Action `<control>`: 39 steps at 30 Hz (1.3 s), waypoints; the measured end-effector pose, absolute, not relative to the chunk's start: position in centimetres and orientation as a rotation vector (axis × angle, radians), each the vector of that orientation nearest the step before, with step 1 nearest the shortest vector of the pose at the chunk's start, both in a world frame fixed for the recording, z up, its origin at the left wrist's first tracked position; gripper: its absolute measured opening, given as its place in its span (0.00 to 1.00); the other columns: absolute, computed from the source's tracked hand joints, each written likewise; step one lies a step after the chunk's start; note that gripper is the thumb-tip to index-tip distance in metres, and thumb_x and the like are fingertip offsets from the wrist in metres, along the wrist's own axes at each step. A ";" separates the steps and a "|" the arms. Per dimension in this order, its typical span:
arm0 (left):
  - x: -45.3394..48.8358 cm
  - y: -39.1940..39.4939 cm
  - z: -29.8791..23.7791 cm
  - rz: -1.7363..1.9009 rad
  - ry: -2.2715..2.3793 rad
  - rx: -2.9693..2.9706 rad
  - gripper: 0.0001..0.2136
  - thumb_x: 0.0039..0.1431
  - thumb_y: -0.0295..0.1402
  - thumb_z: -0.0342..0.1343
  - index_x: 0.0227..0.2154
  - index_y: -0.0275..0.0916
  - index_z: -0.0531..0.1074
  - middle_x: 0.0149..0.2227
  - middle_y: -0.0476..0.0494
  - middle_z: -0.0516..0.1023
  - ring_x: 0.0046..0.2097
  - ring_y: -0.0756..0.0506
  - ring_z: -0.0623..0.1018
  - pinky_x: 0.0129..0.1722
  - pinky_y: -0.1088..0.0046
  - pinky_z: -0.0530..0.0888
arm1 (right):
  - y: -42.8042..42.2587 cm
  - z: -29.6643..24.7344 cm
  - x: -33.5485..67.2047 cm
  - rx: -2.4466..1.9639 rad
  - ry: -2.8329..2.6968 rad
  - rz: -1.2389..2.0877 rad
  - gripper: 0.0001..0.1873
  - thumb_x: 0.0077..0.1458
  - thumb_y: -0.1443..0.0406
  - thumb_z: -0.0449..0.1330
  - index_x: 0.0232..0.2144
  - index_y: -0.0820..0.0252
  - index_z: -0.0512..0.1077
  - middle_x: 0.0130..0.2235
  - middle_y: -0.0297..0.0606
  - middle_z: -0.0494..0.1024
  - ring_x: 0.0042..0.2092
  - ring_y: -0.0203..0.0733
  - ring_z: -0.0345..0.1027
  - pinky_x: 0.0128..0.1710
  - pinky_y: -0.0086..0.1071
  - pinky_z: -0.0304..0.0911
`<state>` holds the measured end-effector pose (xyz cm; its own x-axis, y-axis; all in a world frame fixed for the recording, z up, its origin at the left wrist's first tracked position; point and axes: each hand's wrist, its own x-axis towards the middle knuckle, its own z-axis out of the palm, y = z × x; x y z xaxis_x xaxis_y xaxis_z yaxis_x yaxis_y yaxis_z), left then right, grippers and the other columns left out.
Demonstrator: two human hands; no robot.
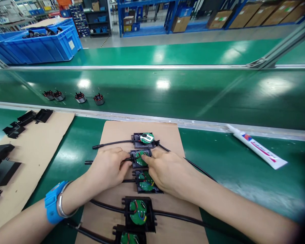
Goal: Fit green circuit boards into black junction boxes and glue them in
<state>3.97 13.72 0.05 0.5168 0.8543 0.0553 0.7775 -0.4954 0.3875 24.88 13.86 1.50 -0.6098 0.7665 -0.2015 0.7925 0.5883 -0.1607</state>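
Several black plastic housings with round green circuit boards sit in a column on a cardboard sheet. My left hand [113, 166] is closed, pinching the black cable [88, 162] at the left side of the second housing [133, 162] from the far end. My right hand [167, 171] is curled over that housing's right side, its index fingertip on the green circuit board [140, 158]; its other fingertips are partly hidden. Beyond my hands lies the far housing, its board [146, 138] bearing a white mark. Nearer me are a third board [145, 180] with coloured wires and a fourth [138, 212].
Cardboard [165, 127] lies under the housings. A white tube [259, 149] rests at the right. Empty black housings [26, 117] lie on another cardboard sheet at left. Several small motor-like parts [99, 99] stand beyond the metal rail. Blue bins [45, 45] stand farther back.
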 end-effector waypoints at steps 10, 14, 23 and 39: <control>5.2 13.8 1.0 0.100 1.441 2.386 0.14 0.64 0.29 0.41 0.28 0.36 0.70 0.28 0.45 0.76 0.31 0.46 0.75 0.33 0.70 0.70 | 14.1 1.6 24.4 1.327 2.675 -0.444 0.13 0.57 0.68 0.50 0.37 0.61 0.74 0.32 0.44 0.74 0.34 0.45 0.68 0.32 0.34 0.56; 5.3 13.9 0.4 -0.263 1.467 2.557 0.16 0.65 0.28 0.36 0.33 0.35 0.70 0.28 0.42 0.76 0.29 0.45 0.75 0.30 0.68 0.69 | 13.9 1.2 24.7 1.313 2.728 -0.382 0.15 0.56 0.68 0.50 0.41 0.61 0.75 0.32 0.44 0.75 0.34 0.47 0.68 0.31 0.35 0.56; 6.6 15.4 1.4 -0.495 1.263 2.738 0.12 0.56 0.26 0.46 0.23 0.33 0.73 0.26 0.36 0.75 0.28 0.40 0.75 0.25 0.66 0.68 | 14.0 0.8 24.6 1.258 2.887 -0.279 0.12 0.54 0.69 0.52 0.35 0.64 0.76 0.27 0.44 0.75 0.28 0.43 0.67 0.27 0.34 0.52; 5.7 11.4 -0.9 -0.190 1.347 2.867 0.27 0.50 0.19 0.47 0.56 0.28 0.64 0.39 0.35 0.74 0.37 0.41 0.74 0.32 0.65 0.75 | 13.9 2.1 24.9 1.369 2.739 -0.607 0.13 0.52 0.69 0.51 0.34 0.62 0.75 0.32 0.44 0.77 0.33 0.44 0.69 0.30 0.33 0.56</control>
